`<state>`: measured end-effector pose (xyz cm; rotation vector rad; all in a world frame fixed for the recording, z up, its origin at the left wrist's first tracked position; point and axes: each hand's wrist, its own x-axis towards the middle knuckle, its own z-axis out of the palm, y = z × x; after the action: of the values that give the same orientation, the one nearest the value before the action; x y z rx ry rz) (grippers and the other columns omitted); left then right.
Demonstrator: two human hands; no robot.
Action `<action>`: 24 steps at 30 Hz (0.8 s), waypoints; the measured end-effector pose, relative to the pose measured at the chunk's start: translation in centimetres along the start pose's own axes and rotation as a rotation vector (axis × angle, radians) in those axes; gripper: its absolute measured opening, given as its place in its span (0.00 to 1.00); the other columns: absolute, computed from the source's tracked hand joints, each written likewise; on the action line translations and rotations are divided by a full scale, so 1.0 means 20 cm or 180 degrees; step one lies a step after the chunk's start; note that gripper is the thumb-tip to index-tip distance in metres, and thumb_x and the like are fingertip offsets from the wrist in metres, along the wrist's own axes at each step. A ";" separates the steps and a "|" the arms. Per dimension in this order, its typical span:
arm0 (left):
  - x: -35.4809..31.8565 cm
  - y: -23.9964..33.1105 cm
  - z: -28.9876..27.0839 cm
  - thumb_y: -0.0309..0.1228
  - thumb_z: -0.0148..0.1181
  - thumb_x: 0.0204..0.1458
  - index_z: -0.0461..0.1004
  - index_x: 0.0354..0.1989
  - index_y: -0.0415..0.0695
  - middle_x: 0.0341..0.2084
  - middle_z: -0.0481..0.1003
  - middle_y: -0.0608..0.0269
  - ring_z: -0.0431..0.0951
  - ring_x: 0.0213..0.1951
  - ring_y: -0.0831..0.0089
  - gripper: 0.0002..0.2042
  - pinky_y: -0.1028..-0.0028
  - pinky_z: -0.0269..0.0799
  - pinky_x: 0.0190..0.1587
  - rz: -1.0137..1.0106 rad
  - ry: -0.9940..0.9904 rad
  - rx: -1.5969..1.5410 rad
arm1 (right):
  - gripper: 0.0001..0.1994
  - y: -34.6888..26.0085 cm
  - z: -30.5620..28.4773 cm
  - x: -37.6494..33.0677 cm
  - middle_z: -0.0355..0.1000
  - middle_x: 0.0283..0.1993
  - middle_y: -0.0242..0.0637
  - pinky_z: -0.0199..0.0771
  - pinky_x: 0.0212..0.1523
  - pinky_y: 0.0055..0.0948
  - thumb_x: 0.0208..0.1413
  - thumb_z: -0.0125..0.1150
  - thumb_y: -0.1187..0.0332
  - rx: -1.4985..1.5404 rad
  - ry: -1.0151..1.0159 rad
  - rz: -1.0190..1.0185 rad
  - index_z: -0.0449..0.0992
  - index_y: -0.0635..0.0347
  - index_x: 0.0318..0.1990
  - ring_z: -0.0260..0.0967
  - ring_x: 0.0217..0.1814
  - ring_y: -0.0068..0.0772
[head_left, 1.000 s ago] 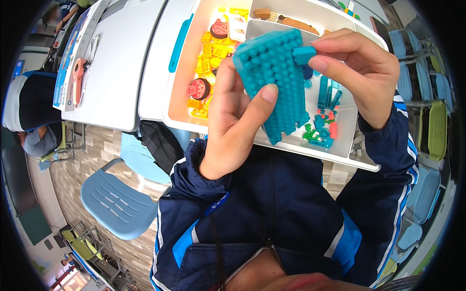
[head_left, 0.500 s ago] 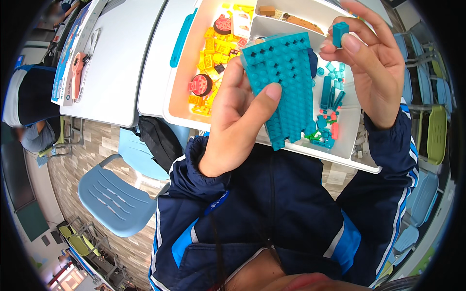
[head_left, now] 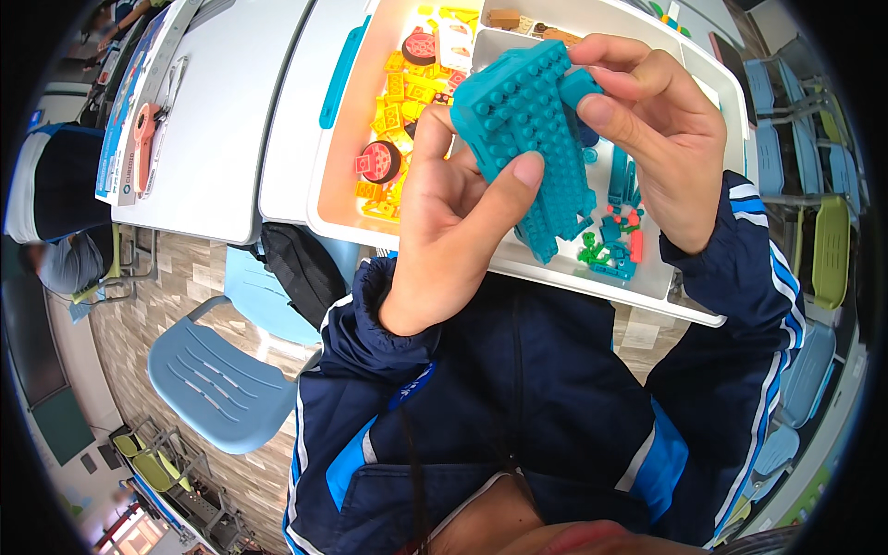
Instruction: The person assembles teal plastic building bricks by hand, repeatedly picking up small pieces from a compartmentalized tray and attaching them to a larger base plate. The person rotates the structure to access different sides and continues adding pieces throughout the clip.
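Note:
A teal studded block assembly [head_left: 532, 129] is gripped in my left hand [head_left: 444, 217], thumb across its studs and fingers beneath. It is held tilted above a white divided tray [head_left: 638, 296]. My right hand [head_left: 661, 129] pinches a small teal brick [head_left: 580, 87] between thumb and fingers. That brick is at the upper right edge of the assembly; whether it touches cannot be made out. Loose teal, green and pink pieces [head_left: 615, 245] lie in the compartment below, partly hidden by the assembly and my right hand.
Yellow bricks [head_left: 396, 88] and red-centred wheels [head_left: 380, 162] fill the tray's left compartment. Brown pieces [head_left: 504, 18] lie in a compartment at the back. A white table [head_left: 208, 111] is to the left, with a blue chair [head_left: 222, 379] and a black bag [head_left: 301, 273] below it.
My right hand has come left and slightly down, bringing the small brick to the assembly's edge. My left hand has tilted the assembly, its top now raised and further left.

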<state>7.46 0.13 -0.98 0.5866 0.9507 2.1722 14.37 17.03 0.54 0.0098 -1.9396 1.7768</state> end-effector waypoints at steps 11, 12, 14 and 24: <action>0.00 0.00 0.00 0.17 0.51 0.54 0.50 0.56 0.40 0.48 0.70 0.53 0.72 0.48 0.74 0.23 0.76 0.70 0.48 0.0031 -0.0133 -0.0007 | 0.09 0.04 0.01 0.00 0.66 0.53 0.47 0.67 0.55 0.35 0.47 0.61 0.83 -0.0636 -0.0190 -0.0819 0.71 0.58 0.32 0.65 0.56 0.39; 0.00 0.00 0.00 0.17 0.51 0.54 0.50 0.57 0.40 0.48 0.70 0.53 0.72 0.48 0.74 0.24 0.76 0.70 0.48 0.0019 -0.0149 -0.0027 | 0.09 0.04 0.01 0.00 0.66 0.53 0.47 0.66 0.55 0.36 0.47 0.61 0.83 -0.0529 -0.0165 -0.0682 0.71 0.59 0.32 0.65 0.56 0.39; -0.01 0.00 0.00 0.17 0.51 0.54 0.49 0.57 0.40 0.48 0.70 0.52 0.72 0.48 0.74 0.24 0.76 0.70 0.48 0.0048 -0.0142 -0.0021 | 0.09 0.05 -0.01 0.01 0.65 0.54 0.47 0.66 0.55 0.37 0.46 0.62 0.83 -0.0321 -0.0112 -0.0413 0.71 0.59 0.31 0.65 0.55 0.39; 0.00 0.01 -0.02 0.18 0.53 0.53 0.50 0.55 0.40 0.47 0.70 0.52 0.72 0.47 0.74 0.23 0.76 0.70 0.46 0.0104 -0.0317 0.0147 | 0.13 0.04 -0.04 0.05 0.64 0.56 0.49 0.61 0.58 0.38 0.49 0.61 0.71 0.0425 -0.0513 0.0032 0.72 0.56 0.44 0.63 0.59 0.39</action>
<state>7.16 -0.23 -1.11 0.7303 0.9459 2.1332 13.53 18.29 0.18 0.1949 -1.9284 1.9625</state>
